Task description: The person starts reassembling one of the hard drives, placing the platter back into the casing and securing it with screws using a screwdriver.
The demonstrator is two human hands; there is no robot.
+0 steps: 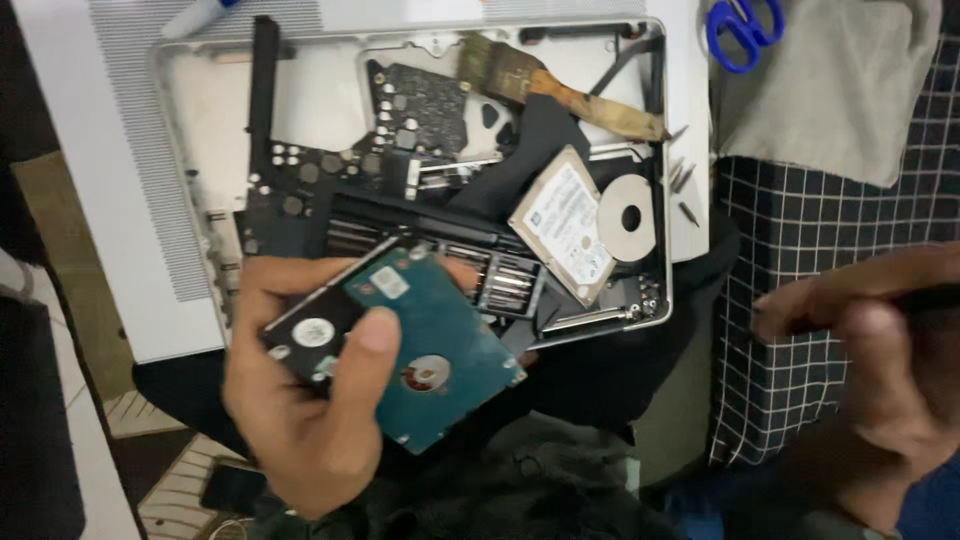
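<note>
Over the opened laptop chassis [420,150], my left hand [300,400] clamped a teal-boarded hard drive [420,350]; my blurred right hand [880,350] pinched a dark tool. I judged edge-only grip safest.

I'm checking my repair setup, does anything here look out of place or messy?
Yes. A second hard drive lies loose and tilted across the opened laptop case, not seated in a bay. A worn paintbrush rests inside the case too, and small screwdriver bits lie scattered by its right edge. The left hand holds another drive.
</note>
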